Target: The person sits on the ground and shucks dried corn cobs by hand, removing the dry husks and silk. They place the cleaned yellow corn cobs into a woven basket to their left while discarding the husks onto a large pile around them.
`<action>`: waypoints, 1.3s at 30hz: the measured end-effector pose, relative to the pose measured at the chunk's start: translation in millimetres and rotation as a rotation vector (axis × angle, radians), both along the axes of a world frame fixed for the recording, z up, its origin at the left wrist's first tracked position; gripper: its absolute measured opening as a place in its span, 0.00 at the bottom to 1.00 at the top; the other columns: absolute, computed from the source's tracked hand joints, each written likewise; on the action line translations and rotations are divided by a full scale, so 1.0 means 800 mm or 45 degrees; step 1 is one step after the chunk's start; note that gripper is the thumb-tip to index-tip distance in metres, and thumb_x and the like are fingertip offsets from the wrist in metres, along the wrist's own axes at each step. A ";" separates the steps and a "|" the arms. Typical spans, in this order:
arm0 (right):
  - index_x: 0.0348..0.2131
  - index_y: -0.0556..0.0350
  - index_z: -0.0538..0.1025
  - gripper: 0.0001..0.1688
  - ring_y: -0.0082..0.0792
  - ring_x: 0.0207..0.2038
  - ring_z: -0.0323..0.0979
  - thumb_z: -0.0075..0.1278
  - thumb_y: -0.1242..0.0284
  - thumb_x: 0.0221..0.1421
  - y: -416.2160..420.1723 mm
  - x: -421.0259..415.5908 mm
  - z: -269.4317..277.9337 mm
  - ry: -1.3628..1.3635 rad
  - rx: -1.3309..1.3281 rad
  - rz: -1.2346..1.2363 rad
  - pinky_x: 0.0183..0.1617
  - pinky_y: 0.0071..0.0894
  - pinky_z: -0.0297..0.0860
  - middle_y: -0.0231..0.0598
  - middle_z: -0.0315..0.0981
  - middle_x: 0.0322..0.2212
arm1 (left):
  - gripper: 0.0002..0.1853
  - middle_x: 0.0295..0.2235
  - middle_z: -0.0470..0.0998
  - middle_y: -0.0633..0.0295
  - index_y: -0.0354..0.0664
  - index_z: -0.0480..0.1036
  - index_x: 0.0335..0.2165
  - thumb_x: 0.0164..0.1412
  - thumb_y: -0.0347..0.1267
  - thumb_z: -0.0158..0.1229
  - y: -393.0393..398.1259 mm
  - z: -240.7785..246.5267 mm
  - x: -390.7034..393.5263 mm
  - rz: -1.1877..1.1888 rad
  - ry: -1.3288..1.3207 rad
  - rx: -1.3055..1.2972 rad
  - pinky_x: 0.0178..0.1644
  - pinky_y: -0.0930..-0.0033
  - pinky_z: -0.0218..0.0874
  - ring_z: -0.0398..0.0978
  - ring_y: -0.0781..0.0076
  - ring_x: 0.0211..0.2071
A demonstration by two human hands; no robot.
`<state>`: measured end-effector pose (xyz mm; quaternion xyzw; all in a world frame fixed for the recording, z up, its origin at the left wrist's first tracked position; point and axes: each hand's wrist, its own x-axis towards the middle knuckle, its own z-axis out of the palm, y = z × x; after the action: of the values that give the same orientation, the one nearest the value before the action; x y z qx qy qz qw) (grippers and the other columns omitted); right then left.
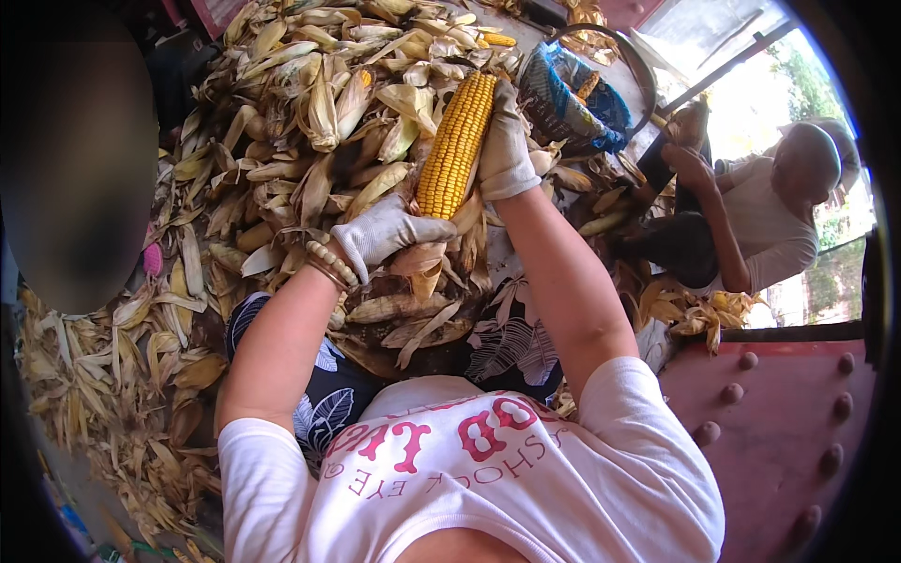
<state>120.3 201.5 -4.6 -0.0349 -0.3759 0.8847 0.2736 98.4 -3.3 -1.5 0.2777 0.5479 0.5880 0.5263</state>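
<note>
A bare yellow ear of corn (pixel 456 151) is held tilted between my two hands, its kernels facing me. My left hand (pixel 394 232), in a white knit glove and with beads at the wrist, grips its lower end, where peeled-back husk (pixel 420 267) hangs down. Along the right side near the upper end, my right hand (pixel 505 144), gloved too, is closed round the ear; part of its fingers is hidden behind it. Beyond both hands lies a large heap of corn in dry husks (pixel 324 105).
At the upper right stands a handled basket with a blue liner (pixel 574 102), holding some corn. A person (pixel 760 204) sits at the right by an opening. Loose husks (pixel 120 380) cover the floor at left. A red studded door panel (pixel 774 422) is at lower right.
</note>
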 end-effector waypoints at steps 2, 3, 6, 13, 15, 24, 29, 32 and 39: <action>0.47 0.54 0.69 0.23 0.31 0.37 0.73 0.41 0.56 0.63 0.010 -0.005 -0.012 -0.192 -0.094 -0.059 0.35 0.30 0.74 0.36 0.73 0.37 | 0.27 0.35 0.76 0.64 0.36 0.69 0.48 0.49 0.32 0.66 0.003 0.001 0.004 0.042 -0.012 0.045 0.40 0.76 0.66 0.72 0.81 0.34; 0.48 0.54 0.69 0.22 0.31 0.39 0.73 0.40 0.57 0.64 0.022 -0.010 -0.025 -0.284 -0.141 -0.094 0.35 0.31 0.74 0.36 0.73 0.39 | 0.27 0.36 0.76 0.64 0.36 0.69 0.48 0.49 0.32 0.67 0.005 0.002 0.004 0.039 -0.037 0.065 0.40 0.76 0.66 0.72 0.81 0.34; 0.52 0.54 0.69 0.23 0.31 0.50 0.68 0.44 0.62 0.61 0.030 -0.002 -0.028 -0.687 1.671 -0.431 0.54 0.29 0.66 0.41 0.71 0.47 | 0.29 0.36 0.76 0.64 0.35 0.69 0.47 0.48 0.37 0.68 0.001 0.003 0.000 0.074 -0.053 0.122 0.42 0.75 0.66 0.73 0.79 0.34; 0.56 0.57 0.65 0.24 0.34 0.47 0.70 0.38 0.68 0.63 -0.061 0.031 -0.007 -0.795 1.445 0.464 0.52 0.26 0.67 0.47 0.70 0.48 | 0.25 0.32 0.78 0.63 0.33 0.77 0.34 0.49 0.47 0.67 -0.014 0.009 -0.060 0.704 -0.080 0.212 0.36 0.79 0.67 0.74 0.80 0.30; 0.58 0.57 0.63 0.27 0.36 0.46 0.71 0.35 0.63 0.65 -0.058 0.034 0.001 -0.638 1.530 0.360 0.50 0.28 0.68 0.50 0.68 0.50 | 0.25 0.31 0.78 0.61 0.30 0.76 0.33 0.50 0.45 0.67 -0.017 0.015 -0.066 0.716 0.133 0.098 0.33 0.78 0.67 0.74 0.80 0.29; 0.48 0.53 0.71 0.33 0.27 0.35 0.71 0.43 0.46 0.58 -0.093 0.024 0.020 -0.598 1.333 0.516 0.43 0.27 0.69 0.38 0.73 0.37 | 0.27 0.35 0.74 0.62 0.30 0.64 0.46 0.52 0.33 0.65 0.012 -0.018 -0.067 0.730 0.311 0.410 0.42 0.76 0.67 0.72 0.76 0.35; 0.43 0.54 0.73 0.20 0.27 0.37 0.72 0.54 0.61 0.56 -0.104 -0.004 -0.020 -0.208 -0.016 0.535 0.45 0.30 0.71 0.35 0.75 0.37 | 0.31 0.38 0.71 0.50 0.32 0.62 0.49 0.50 0.37 0.60 0.015 -0.012 -0.050 0.807 1.508 0.107 0.43 0.64 0.66 0.72 0.58 0.38; 0.42 0.54 0.74 0.18 0.27 0.36 0.72 0.53 0.61 0.57 -0.076 -0.027 -0.038 -0.180 -0.338 0.434 0.43 0.32 0.72 0.35 0.76 0.36 | 0.34 0.49 0.65 0.38 0.32 0.59 0.52 0.48 0.36 0.59 0.020 0.014 -0.024 0.664 1.669 -0.022 0.54 0.52 0.59 0.66 0.42 0.49; 0.39 0.49 0.73 0.21 0.29 0.33 0.72 0.52 0.53 0.56 -0.092 0.007 0.016 -0.348 -0.208 0.234 0.41 0.33 0.72 0.32 0.74 0.31 | 0.46 0.57 0.57 0.39 0.28 0.54 0.57 0.47 0.46 0.63 0.016 0.017 0.005 0.147 2.144 -0.521 0.62 0.56 0.50 0.59 0.46 0.57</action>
<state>125.8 127.9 8.3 -0.1424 -0.3382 0.9205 0.1343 102.5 9.9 12.3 0.4923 0.8632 0.1025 -0.0454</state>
